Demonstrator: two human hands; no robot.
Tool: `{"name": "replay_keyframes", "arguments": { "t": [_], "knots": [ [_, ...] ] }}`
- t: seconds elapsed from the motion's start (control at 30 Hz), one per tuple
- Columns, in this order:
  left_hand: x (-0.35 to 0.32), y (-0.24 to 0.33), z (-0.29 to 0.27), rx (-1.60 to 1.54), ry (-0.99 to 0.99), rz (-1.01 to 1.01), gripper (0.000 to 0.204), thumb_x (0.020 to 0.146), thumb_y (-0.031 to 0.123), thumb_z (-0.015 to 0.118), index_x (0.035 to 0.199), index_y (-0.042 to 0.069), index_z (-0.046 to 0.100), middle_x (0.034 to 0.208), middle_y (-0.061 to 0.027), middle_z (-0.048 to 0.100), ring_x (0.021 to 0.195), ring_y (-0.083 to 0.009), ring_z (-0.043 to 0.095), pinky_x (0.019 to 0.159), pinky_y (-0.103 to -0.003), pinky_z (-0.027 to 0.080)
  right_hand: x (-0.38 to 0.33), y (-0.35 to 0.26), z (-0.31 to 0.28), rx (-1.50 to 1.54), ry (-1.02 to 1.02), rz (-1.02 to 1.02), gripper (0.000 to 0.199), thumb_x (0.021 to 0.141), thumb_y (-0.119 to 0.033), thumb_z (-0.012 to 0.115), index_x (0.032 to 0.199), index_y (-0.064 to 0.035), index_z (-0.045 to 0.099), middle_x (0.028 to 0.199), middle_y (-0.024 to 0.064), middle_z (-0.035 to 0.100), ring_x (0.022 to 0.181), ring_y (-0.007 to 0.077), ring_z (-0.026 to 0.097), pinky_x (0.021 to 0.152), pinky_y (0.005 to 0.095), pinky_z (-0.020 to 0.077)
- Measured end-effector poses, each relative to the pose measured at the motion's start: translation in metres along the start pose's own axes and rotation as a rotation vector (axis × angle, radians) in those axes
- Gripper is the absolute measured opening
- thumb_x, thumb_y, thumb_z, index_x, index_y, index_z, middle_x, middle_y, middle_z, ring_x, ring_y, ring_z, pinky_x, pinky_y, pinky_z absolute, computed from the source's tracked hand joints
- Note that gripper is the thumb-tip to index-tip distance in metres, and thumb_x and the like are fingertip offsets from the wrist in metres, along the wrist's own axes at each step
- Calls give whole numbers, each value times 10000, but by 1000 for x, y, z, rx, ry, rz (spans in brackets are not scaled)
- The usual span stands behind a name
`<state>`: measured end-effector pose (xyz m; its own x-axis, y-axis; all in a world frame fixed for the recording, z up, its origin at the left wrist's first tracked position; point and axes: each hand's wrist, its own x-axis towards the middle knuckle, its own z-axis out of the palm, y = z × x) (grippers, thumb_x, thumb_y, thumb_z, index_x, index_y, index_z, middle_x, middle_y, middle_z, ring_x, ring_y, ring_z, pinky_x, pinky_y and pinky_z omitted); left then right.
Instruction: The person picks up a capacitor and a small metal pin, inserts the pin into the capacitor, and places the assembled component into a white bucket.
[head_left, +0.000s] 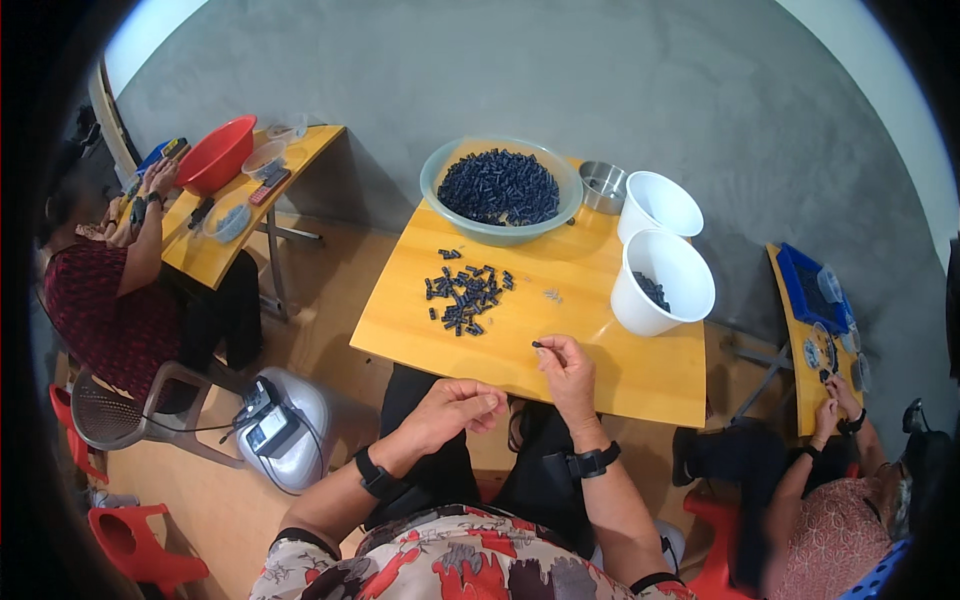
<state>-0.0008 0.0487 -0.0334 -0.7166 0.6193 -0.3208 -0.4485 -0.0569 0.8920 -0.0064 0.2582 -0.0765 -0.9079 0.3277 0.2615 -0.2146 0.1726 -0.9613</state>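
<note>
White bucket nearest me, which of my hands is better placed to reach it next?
Probably your right hand: it is nearer that white bucket and pinches a small black piece, while your left hand is farther off.

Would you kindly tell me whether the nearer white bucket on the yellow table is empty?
No, dark pieces lie inside the nearer white bucket.

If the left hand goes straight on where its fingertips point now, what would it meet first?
Probably the right hand, though depth is unclear, so the left hand may pass above or below.
</note>
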Motion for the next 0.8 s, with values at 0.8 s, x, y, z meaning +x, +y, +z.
{"name": "replay_keyframes", "arguments": {
  "t": [0.8],
  "knots": [
    [-6, 11, 17, -220, -27, 229, 202, 857, 64, 615, 1052, 12, 612, 895, -55, 657, 712, -109, 622, 668, -245, 527, -43, -94, 6, -339, -145, -391, 436, 724, 73, 663, 1122, -36, 521, 850, 92, 648, 687, 155, 630, 584, 248, 506]
  ]
}}
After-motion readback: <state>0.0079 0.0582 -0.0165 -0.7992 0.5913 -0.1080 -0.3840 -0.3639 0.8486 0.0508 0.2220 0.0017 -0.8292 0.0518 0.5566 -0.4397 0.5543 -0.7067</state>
